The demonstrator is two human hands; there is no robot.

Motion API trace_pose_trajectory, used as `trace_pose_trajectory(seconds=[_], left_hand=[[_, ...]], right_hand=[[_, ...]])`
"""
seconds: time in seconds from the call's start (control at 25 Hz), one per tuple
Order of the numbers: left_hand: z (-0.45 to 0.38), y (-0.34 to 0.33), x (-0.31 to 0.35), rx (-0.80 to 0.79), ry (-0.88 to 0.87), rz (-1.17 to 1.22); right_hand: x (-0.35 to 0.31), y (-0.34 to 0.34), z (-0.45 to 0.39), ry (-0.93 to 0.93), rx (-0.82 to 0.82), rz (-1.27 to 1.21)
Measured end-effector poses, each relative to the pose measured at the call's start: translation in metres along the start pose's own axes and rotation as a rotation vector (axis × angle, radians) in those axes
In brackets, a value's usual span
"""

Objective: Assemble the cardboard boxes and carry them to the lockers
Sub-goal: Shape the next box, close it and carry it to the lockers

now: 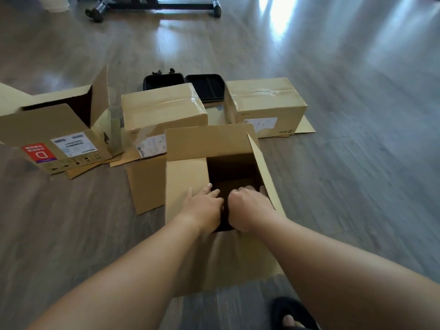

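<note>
An open cardboard box [209, 144] stands on the floor right in front of me, its flaps spread and its inside dark. My left hand [204, 206] rests on the box's left flap, fingers stretched toward the opening's edge. My right hand [247, 210] reaches down into the opening beside the upright right flap [262, 167]; its fingers are bent and their tips vanish in the dark, so I cannot see whether they hold anything. Two taped brown boxes, one in the middle [164, 110] and one on the right [264, 103], sit behind it.
Another open box [54, 129] with a red label stands at the left. Flat cardboard sheets [142, 184] lie under and between the boxes. A black open case [207, 88] lies behind them. A wheeled black frame [154, 5] is at the far end. My slippered foot [292, 315] is near the bottom.
</note>
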State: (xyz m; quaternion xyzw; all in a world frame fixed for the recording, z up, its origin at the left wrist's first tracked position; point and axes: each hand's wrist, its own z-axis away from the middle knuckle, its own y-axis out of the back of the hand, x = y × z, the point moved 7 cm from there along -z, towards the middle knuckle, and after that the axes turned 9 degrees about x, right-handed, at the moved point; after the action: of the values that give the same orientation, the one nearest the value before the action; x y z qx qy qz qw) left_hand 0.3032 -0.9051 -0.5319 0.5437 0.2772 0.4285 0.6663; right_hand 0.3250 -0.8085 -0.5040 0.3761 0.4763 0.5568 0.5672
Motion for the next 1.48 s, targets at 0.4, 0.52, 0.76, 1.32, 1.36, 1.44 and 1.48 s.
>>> trace_pose_trajectory(seconds=[0.4,0.52,0.76,1.32,1.36,1.44,1.48], left_hand=[[0.009,0.059,0.003,0.201,0.081,-0.52],[0.012,0.074,-0.017,0.159,0.201,-0.675],[0.032,0.069,-0.063,0.033,0.392,-0.619],[0.053,-0.02,-0.112,0.015,0.565,0.081],[0.056,-0.02,-0.115,0.027,0.591,0.1],[0.069,-0.022,-0.127,0.051,0.652,0.126],[0.077,-0.022,-0.135,0.062,0.681,0.131]], right_hand=[[0.091,0.004,-0.004,-0.262,0.048,0.028],[0.096,-0.004,-0.005,-0.292,-0.003,0.008],[0.088,-0.013,-0.007,-0.337,-0.004,-0.102],[0.092,-0.027,-0.009,-0.352,-0.028,-0.088],[0.088,-0.024,-0.011,-0.346,-0.015,-0.089],[0.076,-0.018,-0.016,-0.31,-0.003,-0.09],[0.067,-0.015,-0.019,-0.29,-0.004,-0.097]])
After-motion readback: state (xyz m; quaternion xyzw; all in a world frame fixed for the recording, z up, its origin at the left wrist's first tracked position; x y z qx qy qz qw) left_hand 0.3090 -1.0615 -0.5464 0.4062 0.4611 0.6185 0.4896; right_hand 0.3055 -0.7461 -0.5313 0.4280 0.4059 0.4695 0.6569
